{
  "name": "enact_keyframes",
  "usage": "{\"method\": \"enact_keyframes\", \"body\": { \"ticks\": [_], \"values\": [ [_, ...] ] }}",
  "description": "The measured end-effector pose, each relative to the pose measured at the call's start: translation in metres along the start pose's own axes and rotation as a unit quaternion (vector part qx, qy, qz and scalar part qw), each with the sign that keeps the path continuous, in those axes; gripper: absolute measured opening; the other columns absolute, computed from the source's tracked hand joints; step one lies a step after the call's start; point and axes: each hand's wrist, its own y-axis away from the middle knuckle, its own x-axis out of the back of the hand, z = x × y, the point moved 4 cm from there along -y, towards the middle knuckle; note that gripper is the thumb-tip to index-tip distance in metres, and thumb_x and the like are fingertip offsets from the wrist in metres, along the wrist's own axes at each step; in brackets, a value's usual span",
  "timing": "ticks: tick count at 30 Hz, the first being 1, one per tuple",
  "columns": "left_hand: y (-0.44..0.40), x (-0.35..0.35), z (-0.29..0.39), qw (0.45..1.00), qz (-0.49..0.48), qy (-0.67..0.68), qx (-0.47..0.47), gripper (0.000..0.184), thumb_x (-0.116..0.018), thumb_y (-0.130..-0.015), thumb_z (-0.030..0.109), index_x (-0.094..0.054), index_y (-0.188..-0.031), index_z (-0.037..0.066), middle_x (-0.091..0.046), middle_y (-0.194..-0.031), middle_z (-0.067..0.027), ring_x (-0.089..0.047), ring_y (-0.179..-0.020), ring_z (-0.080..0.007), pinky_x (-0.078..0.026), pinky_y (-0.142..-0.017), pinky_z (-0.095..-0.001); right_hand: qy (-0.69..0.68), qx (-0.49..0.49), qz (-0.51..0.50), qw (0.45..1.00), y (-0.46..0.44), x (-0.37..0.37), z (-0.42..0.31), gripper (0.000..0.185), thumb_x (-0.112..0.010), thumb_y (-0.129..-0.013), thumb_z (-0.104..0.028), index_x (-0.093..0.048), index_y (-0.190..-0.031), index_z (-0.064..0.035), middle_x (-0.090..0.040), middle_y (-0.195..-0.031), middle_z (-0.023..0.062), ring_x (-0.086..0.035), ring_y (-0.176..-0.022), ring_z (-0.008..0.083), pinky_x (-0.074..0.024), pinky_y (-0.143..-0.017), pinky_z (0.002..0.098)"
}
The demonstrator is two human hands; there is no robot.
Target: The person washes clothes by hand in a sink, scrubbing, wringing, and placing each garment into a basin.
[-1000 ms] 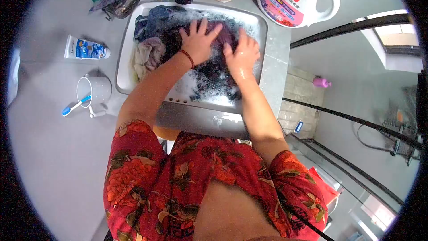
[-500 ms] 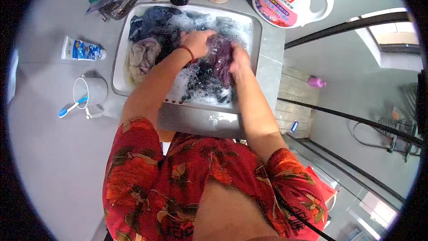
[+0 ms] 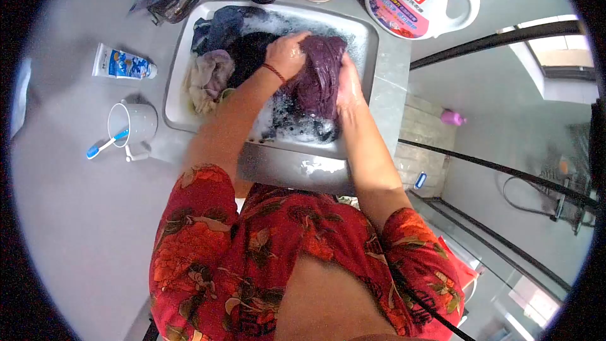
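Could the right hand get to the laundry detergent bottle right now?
Probably yes: the laundry detergent bottle stands past the far right corner of the sink, with nothing seen standing between. The right hand is on the wet purple cloth, though, so it would likely leave that first.

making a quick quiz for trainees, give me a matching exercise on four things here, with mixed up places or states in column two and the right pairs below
Column one
1. purple cloth
2. toothbrush
3. large white jug
4. pale cloth

Column two
A. bunched at the left side of the basin
B. between the left hand and right hand
C. partly inside a white cup
D. beside the basin's far right corner

Pairs: 1-B, 2-C, 3-D, 4-A
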Motion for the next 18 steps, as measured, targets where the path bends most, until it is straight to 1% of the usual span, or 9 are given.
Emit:
{"method": "enact_keyframes", "body": {
  "ticks": [2,5,6,7,8,9,11,14,18],
  "values": [
    [-0.004,0.009,-0.008,0.992,-0.057,-0.1,0.042,0.034,-0.06,-0.075,0.024,-0.056,-0.107,0.016,-0.061,-0.096,-0.0153,-0.058,-0.09,-0.0335,-0.047,-0.077,-0.0426,-0.005,0.015,0.027,1.0,0.001,0.001,-0.001,0.035,-0.037,-0.091,-0.031,-0.055,-0.102,-0.0035,-0.061,-0.092,0.012,-0.059,-0.082,0.0245,-0.0477,-0.076,0.0396],
    [-0.014,0.01,-0.025,0.982,-0.071,-0.154,0.088,0.037,-0.06,-0.076,0.025,-0.053,-0.111,0.015,-0.06,-0.099,-0.0151,-0.058,-0.092,-0.0325,-0.045,-0.079,-0.0455,0.119,0.167,0.032,0.978,-0.006,0.011,-0.02,0.03,-0.049,-0.085,-0.024,-0.054,-0.106,-0.0021,-0.057,-0.099,0.016,-0.055,-0.09,0.0291,-0.0437,-0.081,0.041],
    [-0.014,0.01,-0.031,0.98,-0.043,-0.177,0.08,0.038,-0.06,-0.077,0.025,-0.051,-0.113,0.015,-0.059,-0.1,-0.014,-0.057,-0.093,-0.033,-0.044,-0.078,-0.0475,0.405,0.358,0.131,0.831,0.009,0.007,-0.031,0.033,-0.054,-0.08,-0.021,-0.052,-0.107,-0.0004,-0.054,-0.103,0.018,-0.052,-0.093,0.0315,-0.0412,-0.084,0.0408],
    [-0.014,0.009,-0.035,0.977,-0.017,-0.199,0.072,0.04,-0.06,-0.077,0.024,-0.05,-0.115,0.016,-0.058,-0.102,-0.0129,-0.057,-0.094,-0.0334,-0.044,-0.077,-0.0495,0.629,0.496,0.212,0.56,0.026,-0.006,-0.033,0.039,-0.059,-0.075,-0.018,-0.05,-0.107,0.0012,-0.051,-0.107,0.02,-0.049,-0.097,0.0339,-0.0387,-0.087,0.0405],
    [-0.007,0.012,-0.021,0.964,-0.049,-0.253,0.062,0.045,-0.059,-0.078,0.024,-0.046,-0.12,0.018,-0.054,-0.104,-0.0101,-0.053,-0.097,-0.0315,-0.041,-0.079,-0.0514,0.687,0.499,0.154,0.505,0.029,-0.015,-0.026,0.051,-0.064,-0.069,-0.019,-0.046,-0.113,0.001,-0.047,-0.11,0.0214,-0.044,-0.102,0.0359,-0.036,-0.089,0.0405],
    [0.002,0.008,-0.014,0.965,-0.05,-0.252,0.062,0.045,-0.059,-0.078,0.024,-0.046,-0.12,0.018,-0.054,-0.104,-0.0101,-0.053,-0.097,-0.0315,-0.041,-0.079,-0.0514,0.782,0.464,0.154,0.387,0.027,-0.019,-0.015,0.057,-0.064,-0.069,-0.02,-0.043,-0.119,-0.0035,-0.045,-0.114,0.0198,-0.044,-0.104,0.0361,-0.0351,-0.089,0.0457],
    [0.017,-0.003,-0.001,0.949,-0.073,-0.305,-0.009,0.05,-0.059,-0.076,0.023,-0.044,-0.124,0.02,-0.051,-0.106,-0.0085,-0.047,-0.102,-0.028,-0.038,-0.081,-0.0518,0.897,0.293,0.175,0.281,0.03,-0.022,0.006,0.063,-0.065,-0.068,-0.02,-0.04,-0.123,-0.007,-0.038,-0.124,0.0201,-0.041,-0.109,0.0381,-0.032,-0.09,0.0535],
    [0.019,-0.026,-0.015,0.943,-0.094,-0.317,-0.027,0.042,-0.048,-0.082,0.022,-0.046,-0.123,0.021,-0.047,-0.109,-0.0065,-0.042,-0.104,-0.0262,-0.032,-0.085,-0.0534,0.934,0.15,0.157,0.283,0.015,-0.009,0.012,0.068,-0.067,-0.066,-0.02,-0.037,-0.126,-0.0092,-0.026,-0.135,0.0202,-0.037,-0.114,0.0404,-0.0303,-0.088,0.0597],
    [0.002,-0.042,-0.023,0.936,-0.106,-0.337,-0.002,0.035,-0.041,-0.083,0.017,-0.052,-0.117,0.02,-0.048,-0.109,-0.0078,-0.042,-0.106,-0.0275,-0.034,-0.08,-0.0518,0.918,0.211,0.172,0.287,-0.005,0.011,0.013,0.062,-0.067,-0.066,-0.017,-0.043,-0.122,-0.0087,-0.037,-0.128,0.025,-0.042,-0.111,0.0399,-0.0346,-0.09,0.0532]
  ]
}}
